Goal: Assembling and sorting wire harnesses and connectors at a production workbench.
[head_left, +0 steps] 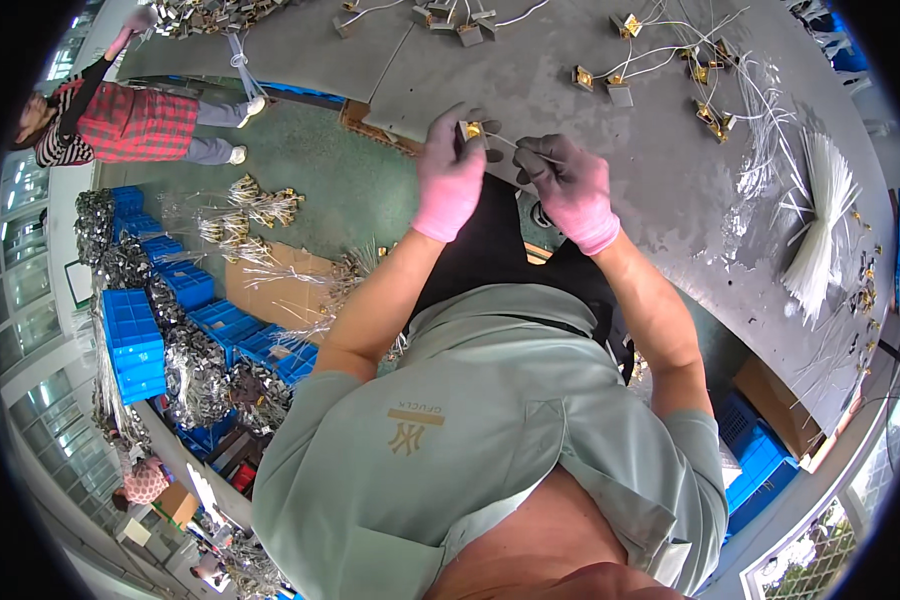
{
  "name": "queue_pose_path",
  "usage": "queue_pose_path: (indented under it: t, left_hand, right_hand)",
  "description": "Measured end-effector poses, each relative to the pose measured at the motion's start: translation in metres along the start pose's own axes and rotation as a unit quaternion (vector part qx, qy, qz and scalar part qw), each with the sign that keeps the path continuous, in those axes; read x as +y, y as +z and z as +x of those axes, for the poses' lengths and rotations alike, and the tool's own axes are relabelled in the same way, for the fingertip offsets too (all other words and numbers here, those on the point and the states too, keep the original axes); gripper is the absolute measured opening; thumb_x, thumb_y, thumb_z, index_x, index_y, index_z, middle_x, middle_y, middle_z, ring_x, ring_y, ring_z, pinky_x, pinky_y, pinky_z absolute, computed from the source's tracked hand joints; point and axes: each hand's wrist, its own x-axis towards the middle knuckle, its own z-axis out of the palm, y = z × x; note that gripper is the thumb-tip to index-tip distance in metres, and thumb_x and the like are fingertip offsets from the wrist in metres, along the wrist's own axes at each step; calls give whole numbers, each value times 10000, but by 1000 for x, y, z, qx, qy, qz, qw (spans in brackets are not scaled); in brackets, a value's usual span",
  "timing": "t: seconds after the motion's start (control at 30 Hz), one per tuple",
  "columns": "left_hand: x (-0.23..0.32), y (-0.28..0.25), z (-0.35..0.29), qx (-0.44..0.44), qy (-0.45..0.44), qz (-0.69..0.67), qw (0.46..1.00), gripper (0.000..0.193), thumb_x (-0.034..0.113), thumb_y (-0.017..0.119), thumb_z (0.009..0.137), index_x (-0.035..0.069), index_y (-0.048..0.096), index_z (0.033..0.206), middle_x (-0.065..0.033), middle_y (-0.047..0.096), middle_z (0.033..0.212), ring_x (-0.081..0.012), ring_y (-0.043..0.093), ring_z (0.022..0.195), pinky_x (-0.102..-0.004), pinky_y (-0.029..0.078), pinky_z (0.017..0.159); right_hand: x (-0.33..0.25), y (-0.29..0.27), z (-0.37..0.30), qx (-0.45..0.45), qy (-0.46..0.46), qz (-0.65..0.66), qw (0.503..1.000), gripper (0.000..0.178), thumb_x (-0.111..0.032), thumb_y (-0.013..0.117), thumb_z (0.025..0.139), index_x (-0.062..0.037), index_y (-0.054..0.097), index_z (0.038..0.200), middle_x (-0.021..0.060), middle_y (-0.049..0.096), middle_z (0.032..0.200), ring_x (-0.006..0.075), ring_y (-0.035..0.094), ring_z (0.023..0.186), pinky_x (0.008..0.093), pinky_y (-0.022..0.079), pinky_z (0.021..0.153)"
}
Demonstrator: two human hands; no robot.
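Observation:
My left hand (452,170), in a pink and grey glove, grips a small boxy metal part (473,130) with a gold-coloured face. From that part a thin white wire (503,139) runs across to my right hand (573,185). The right hand wears a matching glove; its thumb and fingertips are pinched on the wire. Both hands are over the near edge of the grey table (530,80). Similar metal parts with white wires (620,88) lie on the table beyond the right hand.
A fanned bundle of white wires (822,225) rests on the right of the table. More metal parts (467,25) lie at the far side. Blue crates (133,345) and wired parts (250,215) are on the floor at left. A person in a checked apron (135,122) stands far left.

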Motion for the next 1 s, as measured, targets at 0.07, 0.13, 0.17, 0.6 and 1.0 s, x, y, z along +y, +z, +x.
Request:
queue_pose_path:
  t: [0.07, 0.13, 0.17, 0.6, 1.0]
  left_hand:
    - [1, 3, 3, 0, -7, 51, 999, 381, -66, 403, 881, -32, 423, 1259, -159, 608, 1121, -209, 643, 951, -309, 540, 753]
    - [-2, 3, 9, 13, -2, 136, 991, 382, -80, 401, 857, -27, 439, 1234, -134, 644, 1007, -188, 666, 856, -295, 527, 726]
    - [-4, 2, 9, 14, -1, 136, 991, 382, -80, 401, 857, -27, 439, 1234, -134, 644, 1007, -188, 666, 856, -295, 527, 726]
    - [15, 9, 6, -80, 62, 206, 973, 441, 5, 460, 851, -15, 397, 1287, -175, 610, 1016, -242, 657, 738, -351, 515, 708]
    - [29, 0, 135, 8, 158, 394, 906, 777, 381, 767, 755, -59, 406, 1284, -267, 536, 1185, -372, 550, 1093, -417, 451, 928]
  right_hand:
    - [2, 1, 0, -4, -23, -41, 999, 150, -73, 636, 884, 67, 632, 937, 131, 698, 805, 144, 687, 676, 255, 530, 584]
    - [1, 1, 1, -4, -58, -75, 996, 151, -69, 643, 875, 69, 632, 936, 133, 699, 798, 147, 688, 670, 259, 530, 588]
    - [-2, 1, 3, -4, -59, -75, 995, 151, -69, 643, 875, 69, 632, 936, 133, 699, 798, 147, 688, 670, 259, 530, 588]
    - [-17, -11, 37, -50, 108, 70, 990, 177, -102, 618, 891, 67, 634, 941, 109, 673, 714, 93, 628, 623, 245, 494, 566]
    - [16, -97, 75, 18, 132, -53, 990, 398, -177, 635, 867, 40, 558, 1191, 146, 674, 969, 127, 626, 636, 271, 517, 612]
